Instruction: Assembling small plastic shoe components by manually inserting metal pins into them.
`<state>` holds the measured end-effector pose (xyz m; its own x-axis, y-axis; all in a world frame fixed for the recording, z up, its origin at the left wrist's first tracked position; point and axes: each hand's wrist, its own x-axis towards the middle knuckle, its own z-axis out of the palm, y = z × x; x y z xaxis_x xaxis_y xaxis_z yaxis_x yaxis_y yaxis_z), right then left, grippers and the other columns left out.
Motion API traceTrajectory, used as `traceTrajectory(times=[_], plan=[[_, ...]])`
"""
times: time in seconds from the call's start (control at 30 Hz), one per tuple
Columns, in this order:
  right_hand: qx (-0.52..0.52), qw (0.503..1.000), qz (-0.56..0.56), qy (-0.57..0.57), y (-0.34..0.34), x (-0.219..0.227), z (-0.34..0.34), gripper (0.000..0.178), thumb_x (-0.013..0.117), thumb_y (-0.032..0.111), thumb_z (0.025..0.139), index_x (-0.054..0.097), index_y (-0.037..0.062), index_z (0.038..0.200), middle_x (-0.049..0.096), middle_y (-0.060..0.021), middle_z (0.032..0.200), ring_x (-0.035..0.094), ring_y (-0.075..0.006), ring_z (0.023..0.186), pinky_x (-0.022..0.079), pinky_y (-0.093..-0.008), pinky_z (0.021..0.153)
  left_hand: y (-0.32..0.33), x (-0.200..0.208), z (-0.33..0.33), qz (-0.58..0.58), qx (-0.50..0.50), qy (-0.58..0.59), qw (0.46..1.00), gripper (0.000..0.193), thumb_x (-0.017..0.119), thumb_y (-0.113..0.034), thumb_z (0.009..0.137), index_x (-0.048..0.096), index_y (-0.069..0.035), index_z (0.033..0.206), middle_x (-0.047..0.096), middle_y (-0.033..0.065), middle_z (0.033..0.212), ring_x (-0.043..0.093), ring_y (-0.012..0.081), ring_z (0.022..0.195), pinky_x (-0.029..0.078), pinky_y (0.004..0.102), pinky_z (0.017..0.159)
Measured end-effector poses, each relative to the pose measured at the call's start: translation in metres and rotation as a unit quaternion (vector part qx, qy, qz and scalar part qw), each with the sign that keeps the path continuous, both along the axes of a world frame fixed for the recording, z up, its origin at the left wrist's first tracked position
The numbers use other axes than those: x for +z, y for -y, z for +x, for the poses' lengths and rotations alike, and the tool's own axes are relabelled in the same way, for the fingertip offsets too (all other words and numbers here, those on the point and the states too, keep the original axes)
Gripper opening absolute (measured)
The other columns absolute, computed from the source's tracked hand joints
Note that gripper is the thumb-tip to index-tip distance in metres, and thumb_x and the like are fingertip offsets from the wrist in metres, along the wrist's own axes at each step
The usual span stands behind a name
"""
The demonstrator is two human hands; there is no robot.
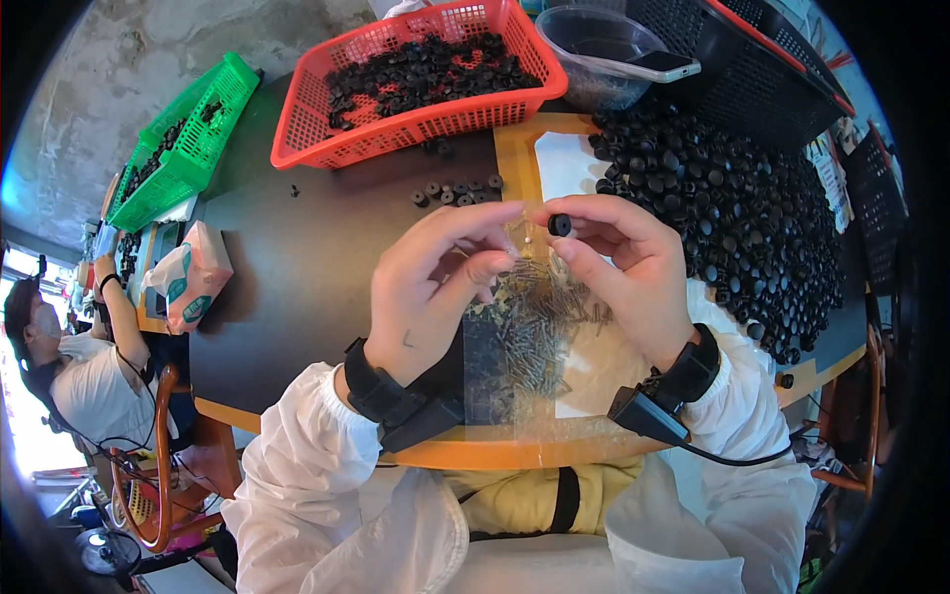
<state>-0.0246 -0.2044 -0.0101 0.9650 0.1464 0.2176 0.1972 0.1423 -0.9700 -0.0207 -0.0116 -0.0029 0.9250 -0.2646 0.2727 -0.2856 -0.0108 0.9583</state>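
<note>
My right hand (628,262) pinches a small round black knob (560,226) between thumb and fingers, a hole showing in its face. Just left of it, my left hand (435,282) has index finger and thumb apart, the other fingers curled and partly hidden; I see nothing held in it. A tiny pale speck lies between the two hands, too small to name. Below them a loose heap of metal screws (534,342) spreads over clear plastic. Beyond my left hand, several black knobs (457,191) stand grouped on the dark mat.
A large pile of black knobs (708,198) covers the right side. At the back stand a red basket (297,134) of black parts and a clear tub (599,89) with a phone (653,65) on it. Leftward are a green basket (203,148), a tissue pack (193,277) and another person (104,381).
</note>
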Motion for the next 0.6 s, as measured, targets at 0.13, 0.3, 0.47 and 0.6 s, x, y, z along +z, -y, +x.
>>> traceTrajectory(times=[0.13, 0.3, 0.47, 0.6], plan=[[-0.003, 0.996, -0.081, 0.046, 0.0054, 0.0, 0.0016, 0.03, 0.069, 0.001, 0.082, 0.067, 0.0031, 0.112, 0.066, -0.0048, 0.106, 0.062, -0.0093, 0.09, 0.051, -0.023, 0.08, -0.0088, -0.0062, 0.005, -0.023, -0.017, 0.037, 0.999, 0.014, 0.062, -0.001, 0.089, 0.062, 0.003, 0.103, 0.059, 0.0083, 0.091, 0.057, 0.0121, 0.071, 0.05, 0.0232, 0.061], [0.014, 0.997, -0.071, 0.036, 0.0003, -0.0018, -0.0001, 0.029, 0.068, -0.001, 0.082, 0.067, 0.0026, 0.111, 0.067, -0.0058, 0.105, 0.063, -0.0098, 0.089, 0.052, -0.0227, 0.078, -0.0056, -0.0056, 0.0042, -0.017, -0.01, 0.022, 1.0, 0.019, 0.063, 0.0, 0.088, 0.06, 0.003, 0.106, 0.06, 0.0104, 0.094, 0.058, 0.0119, 0.074, 0.052, 0.0243, 0.063], [0.01, 0.995, -0.097, 0.006, 0.0001, 0.0017, -0.0027, 0.03, 0.069, -0.002, 0.08, 0.067, 0.0023, 0.11, 0.067, -0.0048, 0.101, 0.064, -0.01, 0.086, 0.052, -0.0225, 0.076, -0.0007, -0.0005, -0.0001, -0.029, -0.008, -0.026, 0.999, 0.036, 0.066, 0.002, 0.085, 0.053, 0.001, 0.118, 0.064, 0.0103, 0.093, 0.06, 0.0113, 0.077, 0.052, 0.0238, 0.063], [0.011, 0.993, -0.112, 0.033, -0.0001, 0.0014, -0.0022, 0.026, 0.07, -0.002, 0.078, 0.068, 0.0015, 0.104, 0.068, -0.0057, 0.099, 0.065, -0.0103, 0.083, 0.053, -0.0229, 0.074, 0.0, -0.0009, -0.0002, -0.025, 0.003, -0.053, 0.998, 0.044, 0.069, 0.001, 0.082, 0.049, -0.001, 0.121, 0.066, 0.0097, 0.089, 0.061, 0.0107, 0.076, 0.051, 0.0222, 0.062]])
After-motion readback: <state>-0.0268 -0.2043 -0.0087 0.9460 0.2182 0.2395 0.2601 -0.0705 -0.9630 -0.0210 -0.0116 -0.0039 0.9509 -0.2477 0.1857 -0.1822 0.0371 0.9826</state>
